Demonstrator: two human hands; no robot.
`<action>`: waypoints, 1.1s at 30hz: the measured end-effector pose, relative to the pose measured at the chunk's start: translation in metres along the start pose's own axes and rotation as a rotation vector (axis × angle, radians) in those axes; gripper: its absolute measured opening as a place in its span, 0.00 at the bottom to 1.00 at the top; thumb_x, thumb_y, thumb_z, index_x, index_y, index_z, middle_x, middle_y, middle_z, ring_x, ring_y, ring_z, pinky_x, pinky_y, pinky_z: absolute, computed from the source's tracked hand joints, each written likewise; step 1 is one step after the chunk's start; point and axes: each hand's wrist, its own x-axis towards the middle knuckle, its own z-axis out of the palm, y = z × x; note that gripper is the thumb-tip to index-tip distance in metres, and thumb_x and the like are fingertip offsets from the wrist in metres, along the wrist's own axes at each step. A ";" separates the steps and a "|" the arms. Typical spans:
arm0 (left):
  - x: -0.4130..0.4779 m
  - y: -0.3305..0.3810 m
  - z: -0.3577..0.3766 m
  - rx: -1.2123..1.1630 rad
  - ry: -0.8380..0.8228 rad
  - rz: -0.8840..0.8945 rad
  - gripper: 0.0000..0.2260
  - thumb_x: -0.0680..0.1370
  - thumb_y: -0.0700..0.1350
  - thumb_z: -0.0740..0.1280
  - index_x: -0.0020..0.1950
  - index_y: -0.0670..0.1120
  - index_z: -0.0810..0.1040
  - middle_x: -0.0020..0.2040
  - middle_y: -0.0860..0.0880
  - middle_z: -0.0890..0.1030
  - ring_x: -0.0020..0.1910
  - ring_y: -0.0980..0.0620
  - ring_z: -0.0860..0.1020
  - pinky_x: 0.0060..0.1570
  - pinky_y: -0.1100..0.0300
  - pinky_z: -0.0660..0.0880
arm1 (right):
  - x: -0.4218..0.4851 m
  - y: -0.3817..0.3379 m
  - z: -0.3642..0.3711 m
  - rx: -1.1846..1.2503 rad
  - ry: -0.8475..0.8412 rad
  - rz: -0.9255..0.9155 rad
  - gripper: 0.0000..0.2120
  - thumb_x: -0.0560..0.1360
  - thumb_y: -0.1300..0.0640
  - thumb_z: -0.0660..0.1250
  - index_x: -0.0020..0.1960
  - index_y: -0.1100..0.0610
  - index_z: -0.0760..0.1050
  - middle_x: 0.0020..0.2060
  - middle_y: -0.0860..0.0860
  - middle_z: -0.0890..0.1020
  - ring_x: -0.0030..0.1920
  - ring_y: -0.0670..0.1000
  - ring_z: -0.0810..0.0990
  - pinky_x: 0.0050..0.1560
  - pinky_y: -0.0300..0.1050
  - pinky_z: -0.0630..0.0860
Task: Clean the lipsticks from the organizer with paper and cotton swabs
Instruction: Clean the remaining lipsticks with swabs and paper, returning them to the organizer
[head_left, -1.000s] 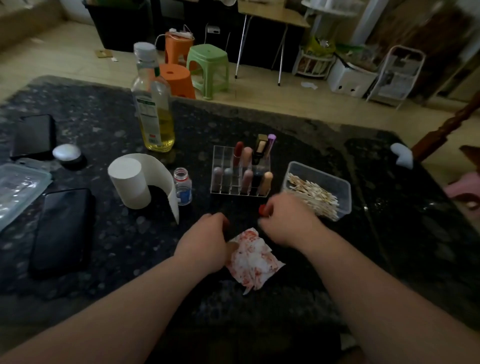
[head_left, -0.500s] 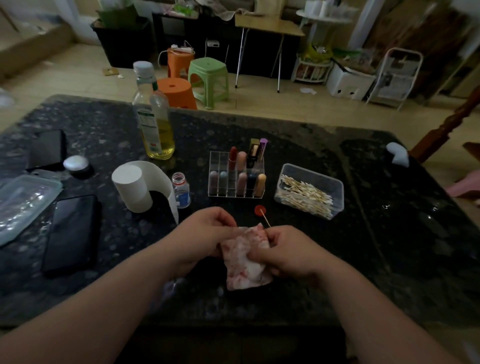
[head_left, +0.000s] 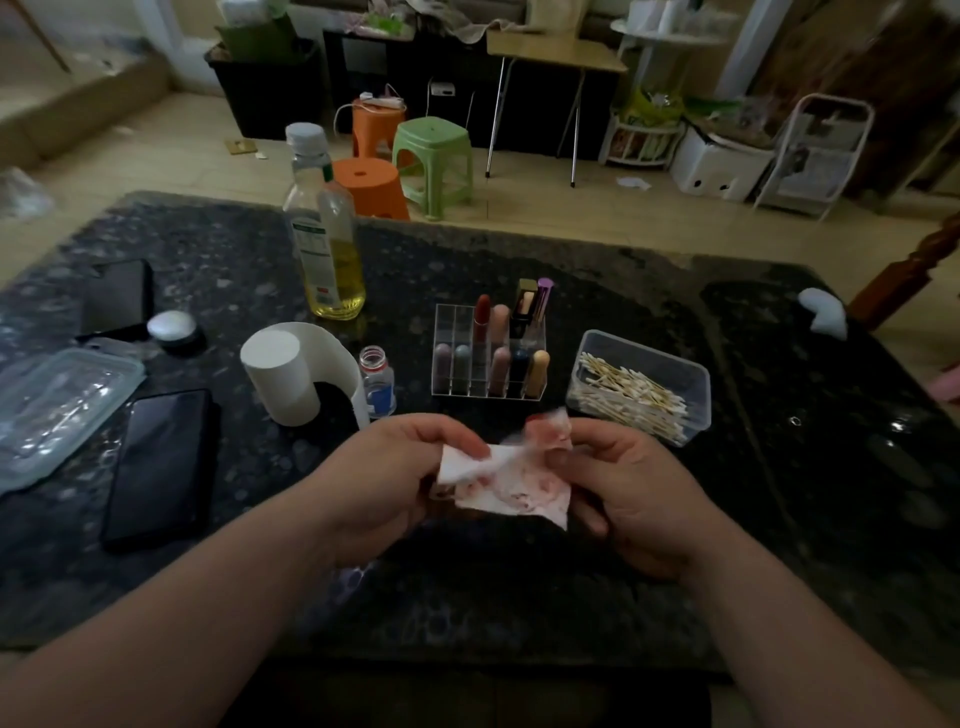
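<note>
A red-stained piece of paper (head_left: 511, 483) is stretched between both hands above the dark table. My left hand (head_left: 395, 473) pinches its left edge and my right hand (head_left: 628, 493) grips its right side. Just beyond the hands stands a clear acrylic organizer (head_left: 447, 358) holding several lipsticks (head_left: 481, 319). To the organizer's right sits a clear plastic box of cotton swabs (head_left: 636, 395). A white paper roll (head_left: 283, 382) stands to its left, with a strip curling out.
An oil bottle (head_left: 327, 249) and a small open bottle (head_left: 378, 382) stand behind and beside the roll. Two black phones (head_left: 161, 462), a clear lid (head_left: 57, 405) and a round compact (head_left: 171, 327) lie left. Stools (head_left: 434, 161) stand beyond the table's far edge.
Both hands picked the stained paper up off the table and now pull it apart between them. The red cap and swab seen by the organizer are hidden behind the paper.
</note>
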 end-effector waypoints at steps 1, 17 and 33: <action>-0.002 0.002 0.001 -0.024 0.025 0.001 0.20 0.81 0.31 0.60 0.36 0.41 0.85 0.56 0.37 0.83 0.46 0.44 0.86 0.41 0.53 0.82 | -0.001 0.000 0.001 -0.001 0.049 -0.018 0.15 0.80 0.68 0.62 0.53 0.56 0.85 0.32 0.58 0.81 0.22 0.48 0.68 0.23 0.39 0.63; -0.010 0.000 0.004 0.935 -0.055 0.448 0.19 0.77 0.45 0.74 0.57 0.66 0.72 0.51 0.63 0.80 0.50 0.67 0.79 0.44 0.70 0.77 | -0.002 -0.008 0.010 -0.804 -0.069 -0.102 0.12 0.74 0.50 0.75 0.53 0.39 0.77 0.46 0.41 0.83 0.48 0.38 0.82 0.50 0.43 0.82; 0.006 0.001 0.009 0.017 0.040 0.024 0.13 0.79 0.36 0.65 0.40 0.43 0.87 0.48 0.39 0.87 0.50 0.41 0.86 0.50 0.50 0.81 | -0.001 -0.006 0.016 0.013 0.116 -0.038 0.19 0.80 0.63 0.58 0.40 0.57 0.86 0.50 0.55 0.85 0.55 0.52 0.84 0.50 0.50 0.82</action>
